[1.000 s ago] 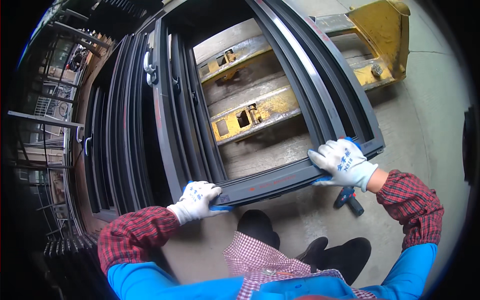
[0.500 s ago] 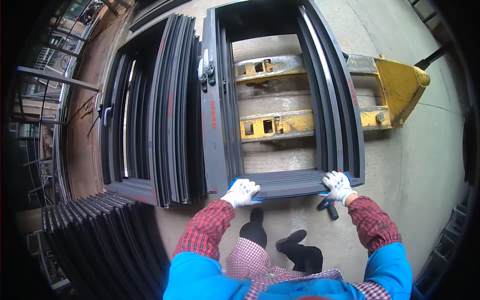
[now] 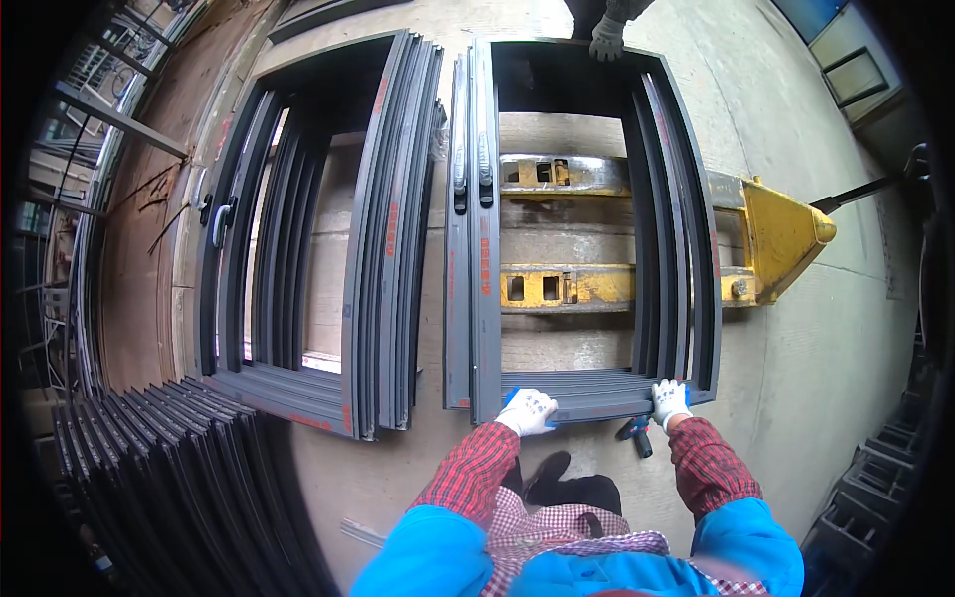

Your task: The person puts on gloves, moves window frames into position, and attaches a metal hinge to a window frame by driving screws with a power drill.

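Observation:
A dark grey window frame (image 3: pixel 484 338) stands in front of me over the yellow forks of a pallet truck (image 3: pixel 567 284). It has red marks on its left side and a long handle (image 3: pixel 485 174). My left hand (image 3: pixel 528 411), in a white glove with blue trim, is closed over the left part of its near rail. Toward the near right corner, my right hand (image 3: pixel 671 399) grips the same rail. A co-worker's grey-gloved hand (image 3: pixel 606 40) rests on the far rail. More frames line up close behind this one, and their count cannot be made out.
On the left stands a stack of similar frames (image 3: pixel 368 269). Nearer, at lower left, several black panels (image 3: pixel 169 448) lean in a row. A cordless drill (image 3: pixel 639 436) lies on the floor by my right hand. Dark racks (image 3: pixel 865 488) line the right edge.
The held frame has shifted away from the left stack, and a strip of floor now shows between them. A co-worker's hand has come into view at the far rail. Both my hands keep their hold.

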`<act>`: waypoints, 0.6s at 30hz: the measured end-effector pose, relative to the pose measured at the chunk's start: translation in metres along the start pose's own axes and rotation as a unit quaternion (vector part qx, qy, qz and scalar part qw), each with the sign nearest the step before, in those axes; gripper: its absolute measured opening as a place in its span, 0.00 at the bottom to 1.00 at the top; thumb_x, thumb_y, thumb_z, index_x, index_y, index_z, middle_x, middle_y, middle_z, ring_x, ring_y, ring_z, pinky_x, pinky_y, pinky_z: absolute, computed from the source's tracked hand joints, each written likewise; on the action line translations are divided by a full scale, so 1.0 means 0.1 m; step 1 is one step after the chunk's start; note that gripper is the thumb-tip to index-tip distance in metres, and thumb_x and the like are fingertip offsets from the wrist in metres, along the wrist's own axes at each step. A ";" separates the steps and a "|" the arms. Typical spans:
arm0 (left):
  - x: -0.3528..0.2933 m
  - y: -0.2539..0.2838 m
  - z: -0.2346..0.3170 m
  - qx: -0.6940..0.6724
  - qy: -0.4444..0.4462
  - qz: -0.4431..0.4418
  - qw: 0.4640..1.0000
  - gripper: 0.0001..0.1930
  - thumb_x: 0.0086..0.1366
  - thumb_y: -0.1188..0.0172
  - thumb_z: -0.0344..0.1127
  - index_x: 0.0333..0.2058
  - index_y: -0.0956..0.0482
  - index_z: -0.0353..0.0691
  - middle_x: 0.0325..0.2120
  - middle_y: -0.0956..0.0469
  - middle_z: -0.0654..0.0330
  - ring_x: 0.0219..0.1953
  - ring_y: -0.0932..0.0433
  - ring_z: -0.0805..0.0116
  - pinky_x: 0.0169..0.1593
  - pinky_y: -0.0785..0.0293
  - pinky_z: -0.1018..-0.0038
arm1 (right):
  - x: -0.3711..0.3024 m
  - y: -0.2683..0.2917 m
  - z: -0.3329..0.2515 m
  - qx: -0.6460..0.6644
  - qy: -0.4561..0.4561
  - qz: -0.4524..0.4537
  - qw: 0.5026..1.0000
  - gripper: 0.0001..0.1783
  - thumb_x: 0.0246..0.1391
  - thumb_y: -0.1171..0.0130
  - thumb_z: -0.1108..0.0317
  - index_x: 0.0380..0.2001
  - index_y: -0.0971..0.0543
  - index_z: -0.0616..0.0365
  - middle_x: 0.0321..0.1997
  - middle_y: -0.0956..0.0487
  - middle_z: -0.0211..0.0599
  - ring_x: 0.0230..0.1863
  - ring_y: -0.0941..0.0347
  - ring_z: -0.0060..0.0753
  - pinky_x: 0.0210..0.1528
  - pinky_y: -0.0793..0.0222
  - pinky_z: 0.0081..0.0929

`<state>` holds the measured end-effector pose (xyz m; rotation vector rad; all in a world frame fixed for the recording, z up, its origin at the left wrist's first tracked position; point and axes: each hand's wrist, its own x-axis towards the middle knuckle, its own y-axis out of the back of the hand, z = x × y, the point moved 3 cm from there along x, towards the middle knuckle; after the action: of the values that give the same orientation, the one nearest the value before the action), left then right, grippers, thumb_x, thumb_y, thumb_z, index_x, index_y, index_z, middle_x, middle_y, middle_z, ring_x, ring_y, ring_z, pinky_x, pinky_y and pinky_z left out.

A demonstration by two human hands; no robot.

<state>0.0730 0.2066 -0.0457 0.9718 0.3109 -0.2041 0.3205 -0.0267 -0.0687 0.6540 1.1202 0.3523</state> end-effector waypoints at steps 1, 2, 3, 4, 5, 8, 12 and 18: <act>-0.01 0.01 0.01 0.003 0.001 0.000 1.000 0.16 0.52 0.42 0.51 0.32 0.24 0.46 0.30 0.22 0.57 0.35 0.23 0.57 0.42 0.29 0.65 | 0.00 0.02 -0.01 0.001 0.000 0.002 1.000 0.27 0.37 0.35 0.57 0.43 0.26 0.54 0.46 0.28 0.46 0.47 0.32 0.48 0.47 0.37 0.45; 0.00 0.02 0.01 0.003 0.004 -0.001 1.000 0.16 0.52 0.42 0.51 0.32 0.23 0.46 0.30 0.22 0.57 0.35 0.22 0.57 0.41 0.29 0.65 | 0.00 0.04 -0.02 0.008 -0.008 0.001 1.000 0.27 0.37 0.36 0.58 0.43 0.26 0.54 0.46 0.28 0.46 0.47 0.32 0.48 0.47 0.37 0.45; 0.01 0.04 0.03 0.004 0.007 -0.003 1.000 0.15 0.51 0.41 0.50 0.31 0.23 0.46 0.29 0.21 0.58 0.35 0.22 0.57 0.41 0.29 0.65 | 0.01 0.06 -0.03 0.015 -0.016 0.000 1.000 0.26 0.37 0.36 0.59 0.43 0.26 0.54 0.46 0.28 0.46 0.47 0.32 0.48 0.47 0.37 0.45; 0.02 0.06 0.04 0.006 0.010 -0.005 1.000 0.15 0.51 0.41 0.49 0.30 0.23 0.46 0.29 0.21 0.58 0.34 0.22 0.57 0.41 0.28 0.65 | 0.01 0.07 -0.02 0.023 -0.024 0.001 0.999 0.26 0.37 0.36 0.59 0.43 0.26 0.55 0.46 0.28 0.46 0.47 0.32 0.48 0.47 0.36 0.45; 0.03 0.09 0.06 0.008 0.013 -0.006 1.000 0.14 0.50 0.41 0.48 0.30 0.23 0.45 0.29 0.21 0.58 0.34 0.21 0.57 0.40 0.28 0.65 | 0.01 0.09 -0.02 0.031 -0.033 0.001 0.999 0.26 0.37 0.37 0.60 0.44 0.26 0.55 0.46 0.28 0.47 0.48 0.32 0.48 0.46 0.36 0.45; 0.02 0.30 0.23 0.016 0.028 -0.046 0.998 0.12 0.49 0.41 0.45 0.30 0.21 0.45 0.29 0.20 0.57 0.34 0.21 0.57 0.40 0.27 0.65 | -0.10 0.12 0.05 0.043 -0.018 0.025 0.999 0.25 0.37 0.37 0.60 0.42 0.26 0.55 0.45 0.28 0.46 0.46 0.31 0.48 0.45 0.35 0.45; -0.27 0.82 0.46 0.030 0.050 -0.065 0.996 0.11 0.47 0.40 0.42 0.29 0.20 0.45 0.29 0.19 0.57 0.33 0.20 0.58 0.40 0.27 0.65 | -0.44 0.46 0.19 0.085 0.034 0.075 0.993 0.21 0.36 0.38 0.59 0.37 0.25 0.55 0.40 0.26 0.46 0.42 0.30 0.48 0.42 0.34 0.43; -1.12 1.81 0.76 0.059 0.029 0.017 0.998 0.11 0.44 0.37 0.43 0.25 0.22 0.45 0.25 0.21 0.58 0.30 0.22 0.57 0.37 0.28 0.65 | -1.46 1.65 0.17 0.127 0.159 0.118 0.972 0.20 0.35 0.39 0.58 0.35 0.25 0.55 0.39 0.27 0.44 0.41 0.31 0.46 0.41 0.34 0.38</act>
<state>0.0363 0.2465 0.1739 1.0997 0.3380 -0.1646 0.2860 0.0109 0.1461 0.9872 1.4113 0.5356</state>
